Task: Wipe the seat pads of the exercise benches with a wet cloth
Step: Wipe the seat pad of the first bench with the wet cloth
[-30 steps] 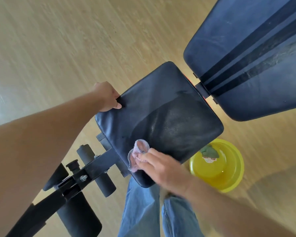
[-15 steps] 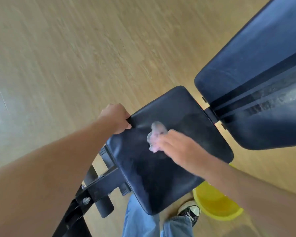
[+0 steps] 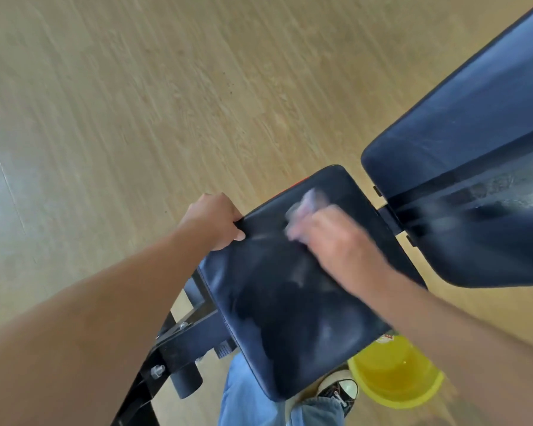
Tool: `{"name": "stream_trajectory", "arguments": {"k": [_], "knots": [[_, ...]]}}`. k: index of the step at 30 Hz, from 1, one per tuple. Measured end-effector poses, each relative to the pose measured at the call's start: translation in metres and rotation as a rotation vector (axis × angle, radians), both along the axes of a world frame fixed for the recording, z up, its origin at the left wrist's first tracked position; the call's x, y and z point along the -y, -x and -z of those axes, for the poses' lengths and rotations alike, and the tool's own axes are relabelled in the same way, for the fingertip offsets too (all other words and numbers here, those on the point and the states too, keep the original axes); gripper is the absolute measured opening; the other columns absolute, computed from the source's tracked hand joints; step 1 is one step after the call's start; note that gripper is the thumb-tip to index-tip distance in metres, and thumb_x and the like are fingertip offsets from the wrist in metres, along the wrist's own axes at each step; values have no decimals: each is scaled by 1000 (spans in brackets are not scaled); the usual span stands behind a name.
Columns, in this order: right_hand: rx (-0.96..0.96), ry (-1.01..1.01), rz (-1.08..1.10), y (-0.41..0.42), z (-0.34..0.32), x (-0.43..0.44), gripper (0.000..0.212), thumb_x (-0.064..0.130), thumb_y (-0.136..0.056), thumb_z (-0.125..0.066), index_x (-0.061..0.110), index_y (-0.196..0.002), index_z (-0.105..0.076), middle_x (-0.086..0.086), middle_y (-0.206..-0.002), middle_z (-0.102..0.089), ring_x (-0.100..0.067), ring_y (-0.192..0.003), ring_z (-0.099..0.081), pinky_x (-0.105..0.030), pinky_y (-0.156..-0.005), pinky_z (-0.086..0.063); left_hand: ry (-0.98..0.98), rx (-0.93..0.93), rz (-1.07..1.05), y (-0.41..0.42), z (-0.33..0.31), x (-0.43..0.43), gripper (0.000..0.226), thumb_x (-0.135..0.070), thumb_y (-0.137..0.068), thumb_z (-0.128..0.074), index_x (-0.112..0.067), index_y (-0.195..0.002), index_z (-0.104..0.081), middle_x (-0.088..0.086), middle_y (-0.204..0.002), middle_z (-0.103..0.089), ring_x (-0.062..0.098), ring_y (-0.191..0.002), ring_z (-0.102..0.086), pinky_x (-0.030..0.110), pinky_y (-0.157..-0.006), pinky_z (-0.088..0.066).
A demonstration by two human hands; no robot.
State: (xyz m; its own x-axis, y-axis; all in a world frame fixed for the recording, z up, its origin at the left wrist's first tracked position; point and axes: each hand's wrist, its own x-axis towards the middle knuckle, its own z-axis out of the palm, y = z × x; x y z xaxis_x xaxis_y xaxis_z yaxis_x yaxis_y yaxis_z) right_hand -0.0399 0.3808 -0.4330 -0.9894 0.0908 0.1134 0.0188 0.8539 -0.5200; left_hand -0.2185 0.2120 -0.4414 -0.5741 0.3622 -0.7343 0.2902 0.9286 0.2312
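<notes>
The dark blue seat pad (image 3: 277,305) of an exercise bench fills the lower middle of the head view, with damp streaks on it. My left hand (image 3: 211,219) grips the pad's left edge. My right hand (image 3: 330,238), blurred by motion, presses a pale pink cloth (image 3: 306,204) against the pad's far part. The bench's larger back pad (image 3: 462,142) stretches to the upper right, joined to the seat by a black bracket.
A yellow bowl (image 3: 394,379) holding water stands on the wooden floor under the seat's near right corner, beside my black shoe (image 3: 339,392). Black frame bars and a foam roller (image 3: 185,379) lie at the lower left. Open wooden floor (image 3: 166,87) spreads beyond.
My right hand has swept the cloth from the pad's near edge across to its far part. The left hand kept its grip on the pad's edge. The view has shifted.
</notes>
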Motion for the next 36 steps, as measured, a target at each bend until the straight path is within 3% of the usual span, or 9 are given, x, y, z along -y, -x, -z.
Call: {"name": "stream_trajectory", "arguments": {"k": [4,8,12,16,19,25,31,33,36], "knots": [[46,-115,733,26,5,-25,21,-8,-87,-59,5,-83,-73,-10,-90,-62,-24,-82,-54,-28,-75,-46,0,-4,1,1,1,0,18,-30,-75,-76,-16,-86,-74,7,-95,-73,25,-78,-54,39,-78,-59],[122,25,168,-3,14,87,25,0,-95,-59,18,-102,-74,8,-94,-63,-3,-80,-56,-9,-79,-46,-5,-18,14,3,3,1,22,-33,-74,-79,-17,-90,-76,8,-100,-75,26,-85,-58,37,-76,-58],[254,-179,-560,3,-2,42,16,8,-90,-69,23,-93,-76,9,-73,-57,-8,-55,-49,-25,-54,-49,-23,-18,8,1,3,1,25,-32,-75,-79,-22,-99,-79,5,-100,-75,27,-90,-63,33,-71,-55],[93,-222,191,40,-4,-55,11,-2,-86,-71,6,-88,-76,-12,-87,-70,-24,-83,-62,-37,-74,-54,-18,12,0,0,0,0,10,-28,-75,-76,-27,-76,-66,1,-89,-70,27,-77,-57,30,-63,-52],[32,-39,569,34,4,16,17,-9,-85,-67,4,-91,-77,-16,-90,-68,-21,-87,-52,-30,-82,-45,-30,2,-1,0,0,0,9,-28,-75,-76,-27,-75,-67,8,-95,-75,26,-77,-59,34,-70,-58],[33,-64,-422,-1,4,80,24,0,-97,-57,10,-101,-78,-5,-91,-71,-20,-81,-58,-30,-80,-52,-97,44,-103,5,-4,3,33,-29,-70,-84,-32,-102,-79,-5,-95,-76,17,-91,-66,23,-74,-46],[70,-13,683,57,4,-13,15,-8,-90,-64,2,-92,-75,-11,-98,-62,-22,-87,-51,-8,-85,-37,-190,234,-393,8,-7,32,21,-15,-74,-79,-30,-90,-80,-9,-90,-78,14,-94,-71,30,-84,-57],[130,69,605,45,7,54,18,-7,-88,-61,6,-89,-73,0,-90,-56,-13,-81,-41,-14,-82,-43,-239,275,-475,8,-6,44,27,-11,-75,-80,-34,-88,-82,-9,-91,-80,14,-97,-73,31,-91,-56],[134,80,-21,7,5,121,23,-1,-94,-57,9,-105,-75,-3,-98,-65,-18,-90,-53,-28,-86,-50,-233,285,-518,10,-5,51,26,-11,-75,-83,-33,-88,-82,-5,-94,-80,17,-95,-73,28,-84,-56]]}}
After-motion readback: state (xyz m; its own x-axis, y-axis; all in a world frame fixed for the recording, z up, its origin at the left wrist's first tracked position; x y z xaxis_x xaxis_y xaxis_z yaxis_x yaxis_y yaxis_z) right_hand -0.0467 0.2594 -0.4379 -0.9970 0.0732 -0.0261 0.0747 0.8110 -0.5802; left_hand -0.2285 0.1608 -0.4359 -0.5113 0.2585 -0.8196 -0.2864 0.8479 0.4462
